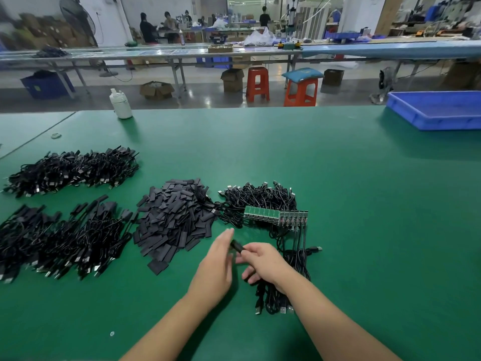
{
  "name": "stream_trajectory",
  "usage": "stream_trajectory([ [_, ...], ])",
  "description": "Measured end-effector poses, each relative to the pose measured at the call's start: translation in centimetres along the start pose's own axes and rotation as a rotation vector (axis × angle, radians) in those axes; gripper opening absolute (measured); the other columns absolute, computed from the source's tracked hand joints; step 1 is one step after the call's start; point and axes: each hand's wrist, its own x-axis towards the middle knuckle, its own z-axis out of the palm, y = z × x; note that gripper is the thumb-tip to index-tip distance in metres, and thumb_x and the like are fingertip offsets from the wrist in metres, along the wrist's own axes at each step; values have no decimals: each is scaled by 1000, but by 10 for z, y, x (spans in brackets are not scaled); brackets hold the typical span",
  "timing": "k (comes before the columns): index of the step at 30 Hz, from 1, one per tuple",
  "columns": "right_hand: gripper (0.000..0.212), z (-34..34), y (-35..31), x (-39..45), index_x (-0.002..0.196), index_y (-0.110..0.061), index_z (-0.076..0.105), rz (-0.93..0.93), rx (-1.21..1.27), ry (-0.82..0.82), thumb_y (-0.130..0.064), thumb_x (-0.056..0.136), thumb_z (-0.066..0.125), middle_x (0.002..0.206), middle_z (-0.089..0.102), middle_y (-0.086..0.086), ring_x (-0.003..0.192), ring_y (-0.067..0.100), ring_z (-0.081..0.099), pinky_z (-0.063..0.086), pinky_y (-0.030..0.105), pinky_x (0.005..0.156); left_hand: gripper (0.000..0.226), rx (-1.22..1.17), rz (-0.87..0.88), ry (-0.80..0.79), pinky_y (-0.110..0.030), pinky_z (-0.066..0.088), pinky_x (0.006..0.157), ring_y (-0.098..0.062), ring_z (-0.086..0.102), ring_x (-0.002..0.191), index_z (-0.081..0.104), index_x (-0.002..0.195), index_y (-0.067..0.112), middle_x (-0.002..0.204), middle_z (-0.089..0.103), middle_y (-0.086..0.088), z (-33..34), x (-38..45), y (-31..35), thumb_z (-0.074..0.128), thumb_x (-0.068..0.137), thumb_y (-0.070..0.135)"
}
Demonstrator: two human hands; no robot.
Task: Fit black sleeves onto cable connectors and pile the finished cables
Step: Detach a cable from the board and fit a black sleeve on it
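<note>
Right hand pinching black sleeve, left hand spread flat against it; best pushed straight, fully over connector.

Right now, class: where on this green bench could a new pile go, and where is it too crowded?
Free: the wide green stretch between the unsleeved cables and the blue tray, and the strip between the white bottle and the sleeve heap. Crowded: the left side, where two finished piles sit.
</note>
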Motion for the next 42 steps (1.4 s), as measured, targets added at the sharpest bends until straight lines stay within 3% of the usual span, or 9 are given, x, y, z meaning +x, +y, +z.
stream_trajectory([
  [2, 16, 4, -10, 0, 109, -11, 62, -38, 96, 50, -17, 104, 48, 106, 74, 3, 63, 14, 67, 53, 24, 53, 45, -293, -240, 111, -25, 43, 103, 1, 57, 113, 42, 144, 28, 132, 57, 13, -2, -2, 3, 52, 100, 23],
  [4, 18, 9, -22, 0, 110, -11, 61, -65, 269, 53, -19, 105, 46, 103, 77, -1, 78, 15, 73, 54, 24, 59, 27, -559, -385, -12, -39, 48, 103, -8, 64, 109, 59, 126, 31, 116, 70, 11, -2, -8, 7, 54, 100, 28],
  [9, 19, 26, -42, 4, 111, -6, 55, -123, 710, 38, -17, 107, 40, 110, 76, 6, 106, 19, 71, 55, 31, 85, 24, -571, -316, -83, -27, 50, 69, -6, 64, 71, 74, 90, 27, 80, 74, 6, -7, -27, 19, 53, 101, 27],
  [16, 21, 39, -48, 9, 118, -6, 55, -177, 825, 93, -17, 107, 41, 115, 74, 3, 113, 18, 68, 52, 33, 94, 10, -622, -285, -112, -33, 55, 71, -23, 70, 69, 71, 99, 21, 80, 74, -6, -35, -27, 10, 64, 95, 16],
  [20, 33, 38, -41, 10, 132, -25, 57, -180, 87, 119, -39, 104, 45, 128, 62, -17, 125, 11, 55, 42, 29, 102, 16, -425, -361, 45, -27, 54, 52, -17, 66, 51, 69, 103, 30, 70, 73, 1, -62, -19, -18, 70, 90, 19],
  [24, 62, 29, -2, 14, 158, -18, 20, -178, -980, 120, -46, 105, 37, 164, 21, 5, 152, 23, 17, 18, 41, 123, 25, -101, -474, 320, -26, 53, 52, -10, 66, 52, 63, 118, 28, 67, 70, 3, -108, -5, -72, 66, 92, 29],
  [26, 68, 26, 16, 14, 160, -16, 1, -170, -1230, 47, -48, 106, 29, 167, -5, 9, 154, 25, -7, -1, 40, 125, 23, 118, -520, 388, -33, 51, 58, -16, 63, 60, 65, 114, 14, 74, 67, 1, -128, -2, -106, 61, 96, 27],
  [35, 71, 20, 27, 20, 156, -16, -18, -111, -1387, -62, -53, 105, 14, 161, -28, 8, 149, 22, -27, -15, 38, 120, 51, 495, -655, 122, -42, 49, 76, -36, 59, 99, 36, 142, 5, 127, 52, -20, -155, 19, -172, 49, 100, 31],
  [42, 71, 19, 25, 23, 153, -16, -24, -66, -1403, -126, -54, 104, 10, 157, -35, 7, 145, 23, -33, -19, 40, 119, 12, 1024, -506, -83, -31, 44, 56, -23, 51, 69, 47, 105, 15, 91, 50, -2, -150, 32, -158, 49, 95, 21],
])
